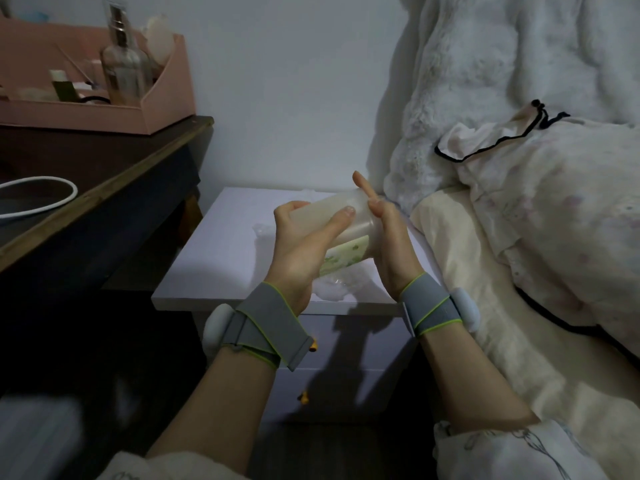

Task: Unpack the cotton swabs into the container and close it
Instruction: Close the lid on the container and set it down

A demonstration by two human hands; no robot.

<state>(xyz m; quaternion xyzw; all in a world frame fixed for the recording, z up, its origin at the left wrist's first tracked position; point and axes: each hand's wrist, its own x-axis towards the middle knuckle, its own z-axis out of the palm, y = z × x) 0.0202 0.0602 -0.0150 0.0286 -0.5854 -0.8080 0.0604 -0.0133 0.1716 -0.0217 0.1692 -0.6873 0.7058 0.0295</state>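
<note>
I hold a translucent round container [343, 220] tilted in the air above the white nightstand [221, 258]. A green patterned label shows on its lower part. My left hand [304, 244] grips it from the left, thumb stretched across its side. My right hand [388, 237] presses against its right side with straight fingers, the index finger pointing up. Crumpled clear plastic wrap [334, 289] with white swab tips lies on the nightstand under my hands. Another scrap of clear plastic [263, 230] lies further back. I cannot tell where the container's lid is.
A dark wooden desk [104, 188] stands to the left, bearing a pink organiser [162, 102] with bottles and a white ring [52, 199]. A bed [467, 271] with a quilt, a fluffy white blanket and a drawstring cloth bag [491, 136] lies to the right.
</note>
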